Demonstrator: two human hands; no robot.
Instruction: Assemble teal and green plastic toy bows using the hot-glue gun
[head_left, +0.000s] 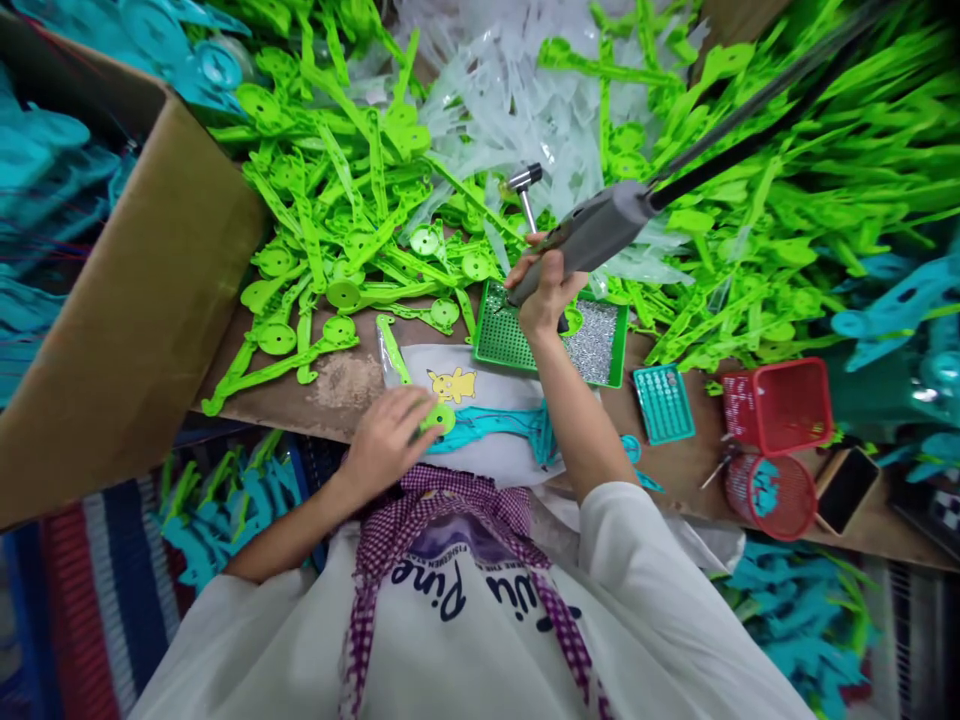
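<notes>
My right hand [547, 290] is wrapped round a grey electric screwdriver [600, 232], its tip over the perforated side of a green tray [616, 362] that holds small silvery screws [596, 345]. My left hand [394, 435] rests on a green plastic part [437, 418] at the near edge of the table, fingers bent over it. Beside that hand a blue plastic part [487, 425] lies on a white cloth [491, 458] with a yellow cartoon figure [452, 384]. Behind the tray is a small hammer [526, 190], its lower end hidden by my right hand.
Piles of green parts [337, 220] and clear plastic bags [502, 110] cover the back. A cardboard box [127, 280] stands left. To the right are a blue tray [664, 403], red baskets [780, 405] and a phone [847, 488]. A cable runs up from the screwdriver.
</notes>
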